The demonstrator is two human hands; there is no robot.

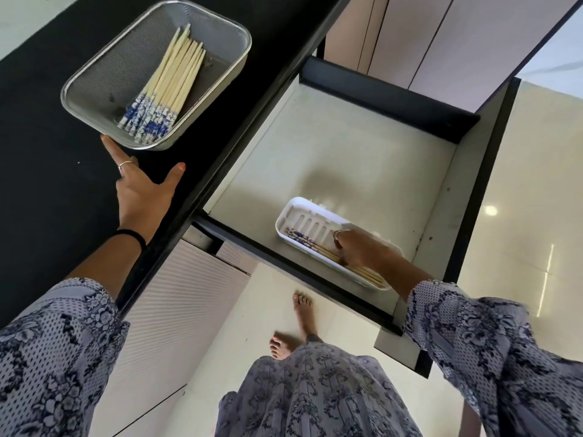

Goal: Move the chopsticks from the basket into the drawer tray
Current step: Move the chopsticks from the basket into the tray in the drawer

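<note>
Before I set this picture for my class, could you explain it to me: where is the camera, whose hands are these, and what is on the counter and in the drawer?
The camera sits on a person's head, looking down. The left hand rests open on the black counter, fingertips by a metal mesh basket holding blue-patterned chopsticks. The right hand reaches into the open drawer, laying a few chopsticks in a white tray; whether its fingers grip them is unclear.

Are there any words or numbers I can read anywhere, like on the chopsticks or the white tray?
None: no words or numbers show.
Chopsticks in the basket: blue-and-white pattern on the ends, no letters.
White tray: plain ridges, no label.
Sleeve: flower print only.
</note>
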